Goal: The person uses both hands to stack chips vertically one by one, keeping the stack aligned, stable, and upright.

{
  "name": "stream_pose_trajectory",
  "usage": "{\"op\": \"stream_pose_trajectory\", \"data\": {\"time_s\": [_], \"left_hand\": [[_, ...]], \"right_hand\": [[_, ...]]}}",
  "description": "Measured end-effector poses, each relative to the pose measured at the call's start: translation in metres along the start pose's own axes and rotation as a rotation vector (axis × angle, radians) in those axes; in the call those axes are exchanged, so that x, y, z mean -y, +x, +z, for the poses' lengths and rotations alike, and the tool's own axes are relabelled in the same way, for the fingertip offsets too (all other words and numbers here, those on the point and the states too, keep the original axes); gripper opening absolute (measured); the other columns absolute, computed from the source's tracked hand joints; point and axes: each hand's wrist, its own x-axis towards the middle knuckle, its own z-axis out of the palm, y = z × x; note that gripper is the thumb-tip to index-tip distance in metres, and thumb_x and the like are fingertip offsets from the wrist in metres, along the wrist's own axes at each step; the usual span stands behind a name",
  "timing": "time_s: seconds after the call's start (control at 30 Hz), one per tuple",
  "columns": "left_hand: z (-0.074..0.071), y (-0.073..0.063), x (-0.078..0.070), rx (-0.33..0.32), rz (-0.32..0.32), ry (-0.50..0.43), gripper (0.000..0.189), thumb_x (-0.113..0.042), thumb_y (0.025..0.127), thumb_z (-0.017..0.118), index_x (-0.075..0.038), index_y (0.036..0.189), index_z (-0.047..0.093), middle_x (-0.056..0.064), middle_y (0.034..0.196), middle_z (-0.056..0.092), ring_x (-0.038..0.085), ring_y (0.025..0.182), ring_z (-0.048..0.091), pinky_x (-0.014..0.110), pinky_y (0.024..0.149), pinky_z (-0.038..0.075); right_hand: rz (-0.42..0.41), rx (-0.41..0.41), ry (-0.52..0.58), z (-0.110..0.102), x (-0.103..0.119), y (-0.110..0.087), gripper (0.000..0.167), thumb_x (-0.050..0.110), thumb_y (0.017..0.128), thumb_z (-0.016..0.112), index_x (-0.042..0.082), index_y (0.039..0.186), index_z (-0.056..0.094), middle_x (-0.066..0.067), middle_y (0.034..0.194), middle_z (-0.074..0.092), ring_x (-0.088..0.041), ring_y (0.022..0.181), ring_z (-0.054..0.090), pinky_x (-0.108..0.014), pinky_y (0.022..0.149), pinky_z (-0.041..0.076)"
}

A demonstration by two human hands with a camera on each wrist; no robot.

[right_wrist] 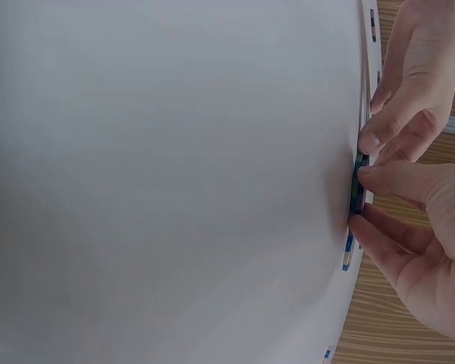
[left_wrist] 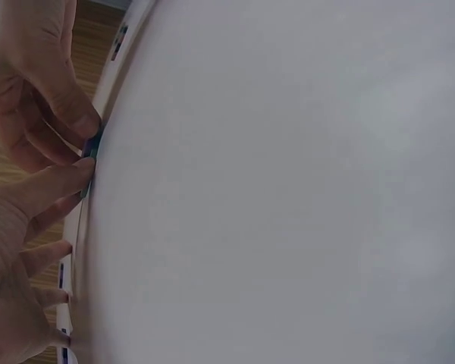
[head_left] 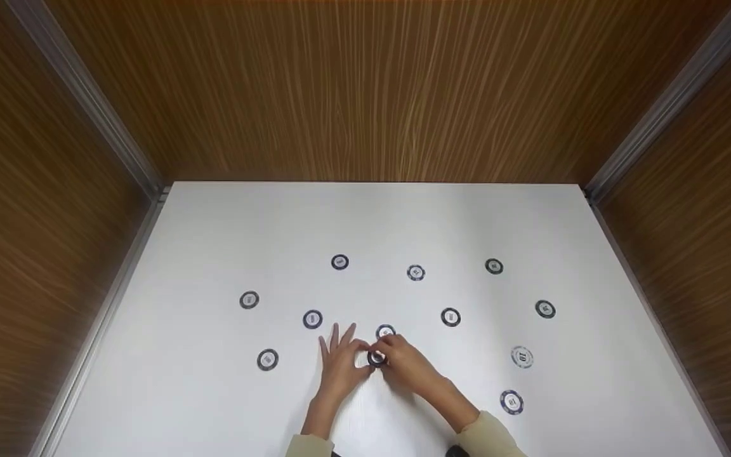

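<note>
Pinched from both sides: left hand (head_left: 341, 373) and right hand (head_left: 408, 367) each have thumb and fingers closed on the edges of a dark chip (head_left: 377, 359), lower centre of the head frame, its rim part covered by fingertips. Left's other fingers fan out toward the upper left. Stack looks possible in the right wrist view; can't tell whether it's one chip or two. Neighbour chip (head_left: 386, 330) sits just above it, part hidden by the right hand; touching or not, unclear. Others lie flat and scattered on the white table (head_left: 213, 241), pale chip (head_left: 521, 357) toward lower right. Risks, my call: uneven pressure from the two pinches could tip the dark chip or shoot it out; if it is two, the layers could slide apart. Right fingers drifting upward could nudge the neighbour, and smooth-looking tabletop would probably let it skid.
</note>
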Motion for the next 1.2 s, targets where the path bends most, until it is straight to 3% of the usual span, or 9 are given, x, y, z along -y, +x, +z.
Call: {"op": "stream_pose_trajectory", "data": {"time_s": [0.6,0.93,1.07,1.2], "left_hand": [[0.000,0.001,0.000,0.012,-0.015,0.010,0.032,-0.021,0.062,0.081,-0.012,0.089,0.067,0.017,0.132,0.047,0.046,0.128,0.025,0.067,0.099,0.008],[0.001,0.001,-0.001,-0.013,0.001,0.008,0.030,-0.021,0.061,0.080,-0.014,0.087,0.066,0.017,0.132,0.047,0.048,0.127,0.026,0.068,0.098,0.009],[0.001,-0.001,-0.001,-0.016,0.001,-0.005,0.030,-0.021,0.062,0.081,-0.014,0.087,0.066,0.018,0.131,0.048,0.048,0.126,0.026,0.068,0.098,0.009],[0.000,-0.001,-0.002,0.004,-0.023,-0.004,0.031,-0.021,0.062,0.082,-0.014,0.088,0.066,0.018,0.133,0.046,0.047,0.128,0.024,0.066,0.100,0.007]], "right_hand": [[0.017,-0.014,-0.012,0.001,0.003,0.001,0.029,-0.002,0.074,0.071,0.006,0.102,0.066,-0.009,0.097,0.062,-0.024,0.092,0.058,-0.031,0.081,0.050],[0.018,-0.025,0.002,-0.002,0.002,-0.003,0.032,-0.004,0.071,0.072,0.005,0.101,0.064,-0.010,0.101,0.060,-0.025,0.094,0.057,-0.032,0.081,0.050],[0.045,-0.054,0.021,-0.008,0.000,-0.010,0.033,-0.003,0.072,0.073,0.004,0.102,0.063,-0.011,0.104,0.060,-0.025,0.094,0.057,-0.033,0.081,0.050],[0.135,-0.053,0.067,-0.020,-0.003,-0.020,0.035,-0.002,0.074,0.072,0.005,0.107,0.061,-0.010,0.108,0.058,-0.026,0.099,0.055,-0.036,0.085,0.048]]}}
